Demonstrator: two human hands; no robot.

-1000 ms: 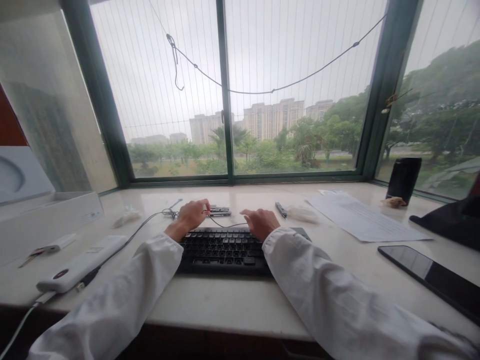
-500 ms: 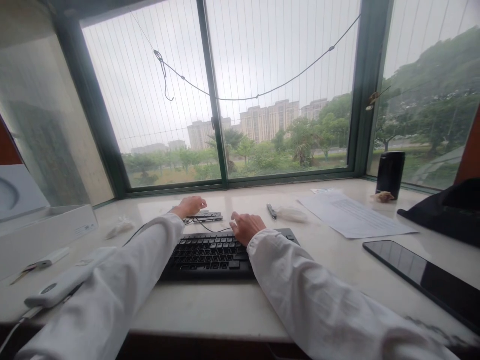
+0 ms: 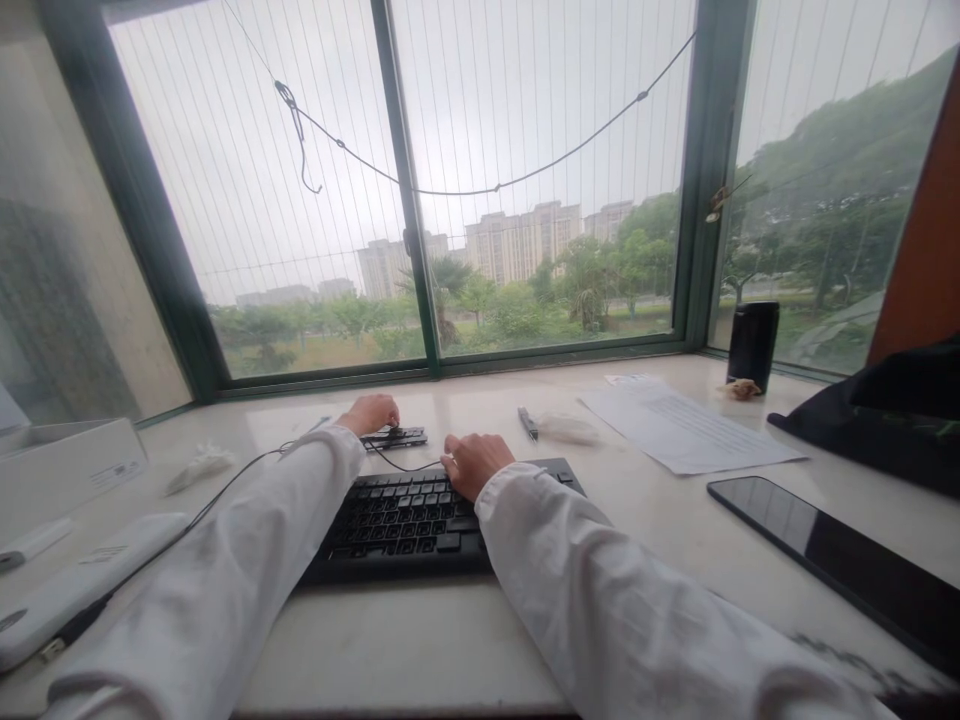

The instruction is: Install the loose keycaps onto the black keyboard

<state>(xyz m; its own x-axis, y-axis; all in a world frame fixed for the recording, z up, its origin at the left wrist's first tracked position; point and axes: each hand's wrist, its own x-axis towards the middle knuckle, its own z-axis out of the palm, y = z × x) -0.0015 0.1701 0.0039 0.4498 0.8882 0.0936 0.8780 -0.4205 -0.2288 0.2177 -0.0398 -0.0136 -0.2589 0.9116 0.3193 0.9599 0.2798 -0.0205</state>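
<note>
A black keyboard lies on the pale stone sill in front of me. My right hand rests on its far edge with the fingers curled down on the keys. My left hand reaches past the keyboard and lies with bent fingers on a small dark device with a thin cable running from it. Both arms wear white sleeves.
A white power bank with a cable and a white box sit at the left. At the right lie a sheet of paper, a dark tablet, a black cup and a black bag. A pen lies behind the keyboard.
My left hand has moved forward off the keyboard onto the small dark device behind it. My head has turned right, shifting the scene leftward. The right hand stays on the keyboard.
</note>
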